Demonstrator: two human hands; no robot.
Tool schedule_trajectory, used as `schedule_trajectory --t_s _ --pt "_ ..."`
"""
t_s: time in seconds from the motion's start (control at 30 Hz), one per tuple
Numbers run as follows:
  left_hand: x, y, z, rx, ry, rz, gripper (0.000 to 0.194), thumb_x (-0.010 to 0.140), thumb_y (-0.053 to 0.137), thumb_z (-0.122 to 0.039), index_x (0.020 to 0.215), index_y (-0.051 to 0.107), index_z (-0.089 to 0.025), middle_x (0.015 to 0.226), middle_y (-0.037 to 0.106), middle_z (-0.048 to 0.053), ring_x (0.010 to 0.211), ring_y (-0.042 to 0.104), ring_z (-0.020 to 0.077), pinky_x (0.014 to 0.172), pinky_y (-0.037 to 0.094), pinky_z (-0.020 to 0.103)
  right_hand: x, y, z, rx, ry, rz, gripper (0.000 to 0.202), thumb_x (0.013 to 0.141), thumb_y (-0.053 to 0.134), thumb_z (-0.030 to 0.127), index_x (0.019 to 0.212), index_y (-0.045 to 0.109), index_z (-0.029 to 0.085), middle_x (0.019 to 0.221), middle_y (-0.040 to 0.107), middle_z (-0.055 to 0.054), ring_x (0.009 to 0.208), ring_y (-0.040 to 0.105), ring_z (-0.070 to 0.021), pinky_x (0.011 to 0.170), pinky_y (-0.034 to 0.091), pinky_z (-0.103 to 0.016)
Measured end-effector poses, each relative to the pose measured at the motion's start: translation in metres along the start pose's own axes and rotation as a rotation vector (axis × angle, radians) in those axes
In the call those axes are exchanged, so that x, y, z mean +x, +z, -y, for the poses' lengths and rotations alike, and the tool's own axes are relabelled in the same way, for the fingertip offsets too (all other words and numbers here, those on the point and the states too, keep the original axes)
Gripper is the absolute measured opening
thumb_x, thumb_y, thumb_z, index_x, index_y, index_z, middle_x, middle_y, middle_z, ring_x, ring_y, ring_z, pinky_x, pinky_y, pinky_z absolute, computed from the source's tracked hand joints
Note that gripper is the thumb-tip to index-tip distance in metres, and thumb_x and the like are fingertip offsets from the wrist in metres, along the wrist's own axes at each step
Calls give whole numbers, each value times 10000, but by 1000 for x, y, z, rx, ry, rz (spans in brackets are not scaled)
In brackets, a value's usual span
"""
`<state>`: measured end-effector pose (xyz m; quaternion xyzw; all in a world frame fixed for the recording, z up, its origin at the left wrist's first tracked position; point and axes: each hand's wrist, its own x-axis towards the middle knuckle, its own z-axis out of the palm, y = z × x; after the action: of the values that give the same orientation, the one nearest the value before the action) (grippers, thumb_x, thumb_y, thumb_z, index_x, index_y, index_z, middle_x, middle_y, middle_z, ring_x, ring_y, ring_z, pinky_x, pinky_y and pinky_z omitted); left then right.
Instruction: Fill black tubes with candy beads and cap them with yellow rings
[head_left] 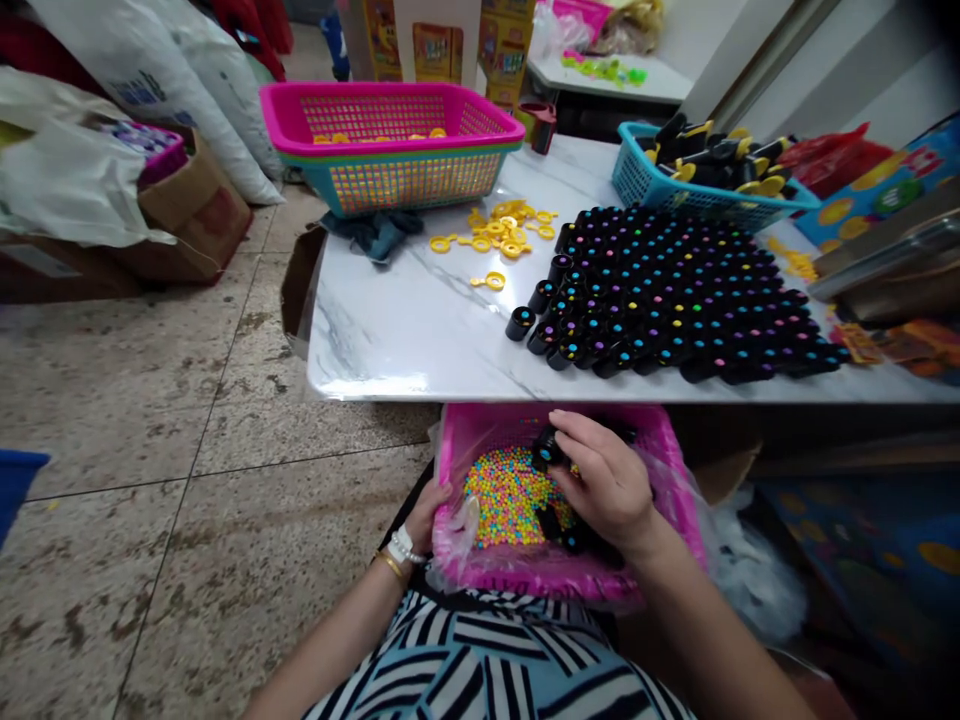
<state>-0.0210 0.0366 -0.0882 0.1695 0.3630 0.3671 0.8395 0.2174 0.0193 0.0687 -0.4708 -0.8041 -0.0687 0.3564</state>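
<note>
A pink basket (679, 470) lined with clear plastic rests at my lap, just below the table edge. Small coloured beads (502, 495) fill its left part, with several black pieces among them on the right. My left hand (429, 515) is closed around the basket's left rim. Over the beads, my right hand (607, 480) pinches a black cylinder (546, 450) whose end shows a blue dot. On the table in front stands a dense block of black cylinders (675, 290), each topped with a coloured dot.
Yellow ring pieces (510, 230) lie on the white table (390, 340). Behind them are stacked pink and teal baskets (390, 150). A blue basket (705, 195) holds black and yellow parts at the back right. A cardboard box (191, 215) and white sacks stand on the floor, left.
</note>
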Motion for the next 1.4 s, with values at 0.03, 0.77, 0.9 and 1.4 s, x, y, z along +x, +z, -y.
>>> schedule_trajectory --t_s 0.03,0.77,0.9,1.4 --pt "0 0 0 0 -4 0 391 638 810 -336 965 756 -128 991 765 112 848 695 237 771 505 294 -2 0 -2 0 -1 -14 492 809 626 55 1268 520 196 1239 642 -162 1170 615 -286 885 602 -492" --pt "5 -7 6 -13 -1 69 398 660 802 -355 997 745 -150 954 765 73 747 681 191 767 500 302 -18 7 -5 -49 17 -107 495 766 657 12 1216 545 186 1134 672 -135 1118 630 -281 867 592 -495" --pt "5 -6 4 -34 21 89 407 661 806 -347 1014 742 -153 938 768 78 742 682 196 779 504 304 -23 10 -3 -40 23 -107 495 761 667 11 1212 547 177 1123 673 -141 1104 634 -281 858 593 -491" --pt "2 2 -2 -19 27 84 445 632 825 -351 1014 748 -137 855 769 84 752 691 212 767 516 303 -38 14 -1 9 176 -156 513 751 695 32 1207 539 206 1103 663 -118 1048 647 -261 850 577 -483"
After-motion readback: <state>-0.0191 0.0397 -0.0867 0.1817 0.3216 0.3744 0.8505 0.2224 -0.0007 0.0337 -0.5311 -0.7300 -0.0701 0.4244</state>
